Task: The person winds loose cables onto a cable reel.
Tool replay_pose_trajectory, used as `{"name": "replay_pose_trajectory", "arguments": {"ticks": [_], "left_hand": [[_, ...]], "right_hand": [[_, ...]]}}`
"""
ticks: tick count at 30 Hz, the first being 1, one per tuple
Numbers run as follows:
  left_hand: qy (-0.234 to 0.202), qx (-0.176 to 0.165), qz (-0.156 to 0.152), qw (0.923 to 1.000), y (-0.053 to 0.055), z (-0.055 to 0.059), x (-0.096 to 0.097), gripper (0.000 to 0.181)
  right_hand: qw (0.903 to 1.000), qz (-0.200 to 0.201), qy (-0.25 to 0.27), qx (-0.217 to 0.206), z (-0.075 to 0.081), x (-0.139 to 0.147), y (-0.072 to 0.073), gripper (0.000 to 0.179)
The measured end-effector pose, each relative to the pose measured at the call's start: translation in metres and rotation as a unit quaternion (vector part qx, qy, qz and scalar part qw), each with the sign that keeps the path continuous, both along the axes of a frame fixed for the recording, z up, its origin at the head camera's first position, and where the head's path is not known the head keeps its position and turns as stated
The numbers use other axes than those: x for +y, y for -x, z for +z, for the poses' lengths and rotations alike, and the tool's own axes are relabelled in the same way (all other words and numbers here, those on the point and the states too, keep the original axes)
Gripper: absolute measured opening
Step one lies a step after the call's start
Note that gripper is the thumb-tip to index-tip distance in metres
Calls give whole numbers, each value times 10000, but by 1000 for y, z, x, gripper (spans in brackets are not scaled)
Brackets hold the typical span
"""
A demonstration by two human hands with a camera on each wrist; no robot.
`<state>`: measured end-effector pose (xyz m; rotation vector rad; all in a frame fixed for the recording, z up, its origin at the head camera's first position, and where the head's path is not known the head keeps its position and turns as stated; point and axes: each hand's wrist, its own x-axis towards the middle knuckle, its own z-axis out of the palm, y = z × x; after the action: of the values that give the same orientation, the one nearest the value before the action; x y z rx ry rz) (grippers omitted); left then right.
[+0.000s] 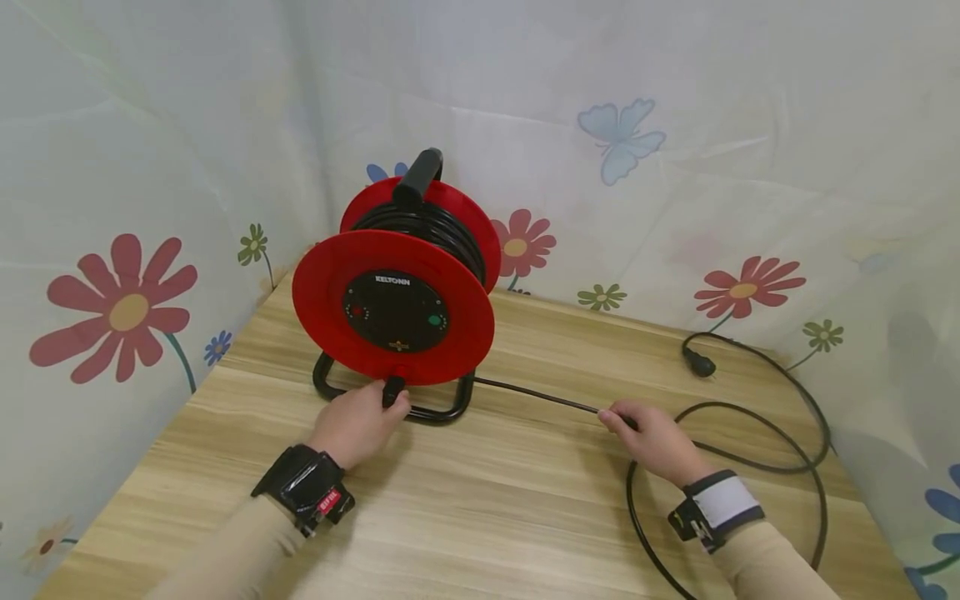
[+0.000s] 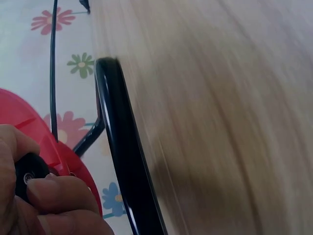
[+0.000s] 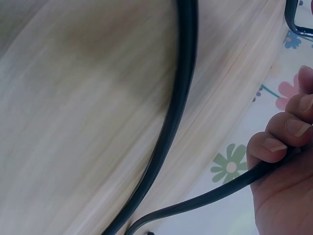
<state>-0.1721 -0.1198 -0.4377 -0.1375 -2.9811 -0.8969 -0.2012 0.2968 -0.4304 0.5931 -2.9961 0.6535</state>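
A red cable reel (image 1: 318, 304) with a black centre plate stands on a black tube frame (image 1: 438, 414), left of the middle in the head view. Black cable is wound on its drum. My left hand (image 1: 358, 427) grips the small black crank knob (image 1: 393, 390) at the bottom of the front disc; in the left wrist view the fingers curl round that knob (image 2: 30, 177). Off to the right, my right hand (image 1: 651, 437) holds the black cable (image 1: 536, 393), which runs fairly straight from the reel. In the right wrist view the cable (image 3: 215, 193) passes under the curled fingers.
Loose cable loops (image 1: 823, 500) lie on the wooden table (image 1: 480, 517) at the right, ending in a black plug (image 1: 701, 363) near the back edge. A flower-printed curtain (image 1: 525, 67) hangs behind and at both sides. The reel's carrying handle (image 1: 418, 177) sticks up on top.
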Motion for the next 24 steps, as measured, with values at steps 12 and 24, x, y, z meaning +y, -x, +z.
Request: {"name": "replay_pose_trajectory", "arguments": {"ticks": [12,24], "left_hand": [[-217,-33,98,9997,0,2,-23,41],[-475,-161,452,9977,-1,4,-44,45]], "right_hand": [[9998,176,-20,-8,-3,-19,4,37],[9990,431,39,55,-9,-39,8,33]]}}
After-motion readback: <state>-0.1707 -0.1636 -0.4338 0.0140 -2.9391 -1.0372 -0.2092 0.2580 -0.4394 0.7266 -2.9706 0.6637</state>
